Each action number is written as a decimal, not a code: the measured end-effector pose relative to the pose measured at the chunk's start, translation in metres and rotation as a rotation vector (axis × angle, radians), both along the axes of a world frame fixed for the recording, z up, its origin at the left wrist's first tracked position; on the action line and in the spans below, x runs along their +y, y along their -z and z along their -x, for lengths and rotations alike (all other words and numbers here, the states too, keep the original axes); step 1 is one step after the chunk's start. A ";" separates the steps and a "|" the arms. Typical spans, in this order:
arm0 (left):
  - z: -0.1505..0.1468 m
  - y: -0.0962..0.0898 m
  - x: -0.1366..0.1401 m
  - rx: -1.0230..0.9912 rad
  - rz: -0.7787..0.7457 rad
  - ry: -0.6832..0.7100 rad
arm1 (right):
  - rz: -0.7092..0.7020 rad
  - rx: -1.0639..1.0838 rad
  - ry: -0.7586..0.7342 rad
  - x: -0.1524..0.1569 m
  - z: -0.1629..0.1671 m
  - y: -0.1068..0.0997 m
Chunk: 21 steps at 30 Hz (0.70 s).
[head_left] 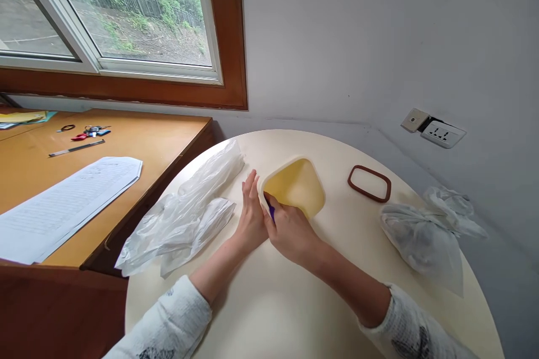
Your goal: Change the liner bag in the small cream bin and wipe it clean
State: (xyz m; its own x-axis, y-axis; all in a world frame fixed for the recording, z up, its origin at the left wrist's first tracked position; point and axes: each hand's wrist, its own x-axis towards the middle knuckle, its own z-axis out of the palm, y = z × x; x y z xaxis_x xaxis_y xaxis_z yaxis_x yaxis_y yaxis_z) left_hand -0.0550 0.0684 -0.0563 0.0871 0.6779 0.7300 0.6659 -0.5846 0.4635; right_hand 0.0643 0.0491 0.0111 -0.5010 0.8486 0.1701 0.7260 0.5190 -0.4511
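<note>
From here, the tub (297, 182) looks smooth plastic. The loose bag (189, 202) is crinkled film, the desk (164, 134) glossy wood.

Soft daylight from the window (138, 17) leaves the right-hand wall (471, 50) dimly grey.

One head cam, worn by the person at the round table (261, 314), aimed forward and down. Near range, I'd say: left hand (250, 220) and right hand (293, 234) sit mid-view. Wide take: wall (328, 39) ahead, window (138, 17) upper left, desk (168, 137) left.
</note>
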 end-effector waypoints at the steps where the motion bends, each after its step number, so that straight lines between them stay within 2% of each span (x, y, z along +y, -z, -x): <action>1: 0.001 -0.001 0.001 0.024 -0.023 -0.016 | 0.003 0.050 -0.013 -0.002 -0.003 0.002; 5: 0.009 -0.005 0.006 0.047 -0.095 -0.045 | -0.064 0.137 -0.117 -0.012 -0.020 0.009; 8: 0.013 -0.009 0.008 0.058 -0.092 0.019 | -0.119 0.047 -0.212 -0.018 -0.038 0.008; 11: 0.014 -0.014 0.007 0.070 -0.052 0.091 | -0.071 -0.032 -0.262 -0.015 -0.050 0.000; 16: 0.009 -0.020 0.001 0.092 -0.069 0.082 | 0.102 -0.140 -0.293 0.014 -0.041 -0.008; 19: 0.008 -0.019 0.000 0.140 -0.110 0.083 | 0.070 -0.227 -0.422 0.039 -0.027 0.003; 21: 0.009 -0.017 0.001 0.164 -0.134 0.085 | 0.010 -0.278 -0.450 0.054 -0.020 0.013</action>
State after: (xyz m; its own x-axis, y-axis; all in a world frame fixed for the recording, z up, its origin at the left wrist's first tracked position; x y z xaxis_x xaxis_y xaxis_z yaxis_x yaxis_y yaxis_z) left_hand -0.0635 0.0690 -0.0389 0.2644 0.5614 0.7842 0.6718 -0.6906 0.2679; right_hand 0.0838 0.1027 -0.0017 -0.8412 0.5400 -0.0277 0.5252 0.8037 -0.2796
